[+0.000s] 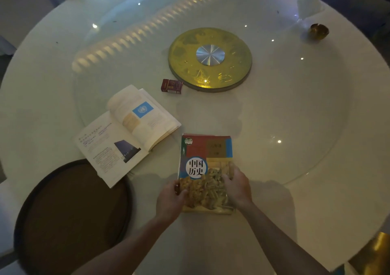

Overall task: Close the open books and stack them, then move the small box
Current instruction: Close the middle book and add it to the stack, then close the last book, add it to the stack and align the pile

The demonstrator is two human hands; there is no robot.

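Note:
A closed book (205, 154) with a colourful cover and a white circle of Chinese characters lies flat on the table in front of me. My left hand (171, 200) grips its near left edge, and my right hand (237, 187) rests on its near right side. To the left, a second book (126, 133) lies open, showing a blue flag picture and a dark building photo. A small dark red box (171, 86) sits beyond it, near the gold disc.
The round white table (306, 116) carries a glass turntable with a gold disc (210, 60) at its centre. A dark round tray (71, 217) lies at the near left, under the open book's corner. A small gold cup (319, 31) stands far right.

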